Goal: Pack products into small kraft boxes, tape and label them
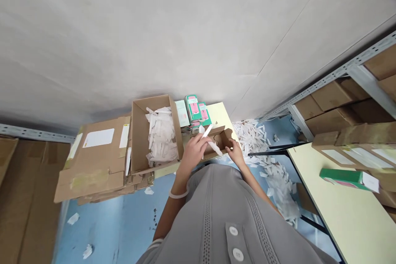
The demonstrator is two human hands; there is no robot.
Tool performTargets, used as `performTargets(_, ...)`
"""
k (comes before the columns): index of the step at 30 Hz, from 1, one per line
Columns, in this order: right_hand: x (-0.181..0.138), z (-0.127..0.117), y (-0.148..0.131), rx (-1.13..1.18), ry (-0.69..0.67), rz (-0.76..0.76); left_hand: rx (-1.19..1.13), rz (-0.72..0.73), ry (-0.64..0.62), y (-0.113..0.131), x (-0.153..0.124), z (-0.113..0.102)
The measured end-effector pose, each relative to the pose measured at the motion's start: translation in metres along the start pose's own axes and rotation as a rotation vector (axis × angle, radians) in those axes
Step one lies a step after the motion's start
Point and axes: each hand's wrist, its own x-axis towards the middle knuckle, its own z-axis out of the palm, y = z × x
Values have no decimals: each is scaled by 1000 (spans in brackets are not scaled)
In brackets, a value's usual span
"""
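Observation:
My left hand [194, 152] is closed on white paper strips [214, 147] that stick out past the fingers, over the left part of a small open cardboard box [223, 135]. At that box's right end is my right hand [235, 153], its fingers bent around the edge of the wall. To the left, a larger open carton [138, 132] holds a heap of similar white strips [161, 134]. Behind the small box stand green and pink printed boxes [194, 108] and a pale green box [182, 113]. My left hand hides part of the small box.
Flattened cardboard [100, 161] is stacked left of the carton. White paper scraps [252, 138] cover the floor at right. A pale table [343, 210] bears a green box [342, 178] and cartons. Shelving [349, 68] with cartons lines the right side; a wall rises behind.

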Motion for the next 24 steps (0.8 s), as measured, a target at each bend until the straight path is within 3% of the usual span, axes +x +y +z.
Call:
performTargets(6, -4, -2, -1, -14, -17, 9, 133, -61, -60, -4, 1, 18)
performTargets(16, -10, -1, -3, -15, -12, 11, 57, -154, -52, -6, -7, 19)
performTargets(24, -11, 0, -2, -62, -14, -1, 32, -85, -50, -2, -11, 19)
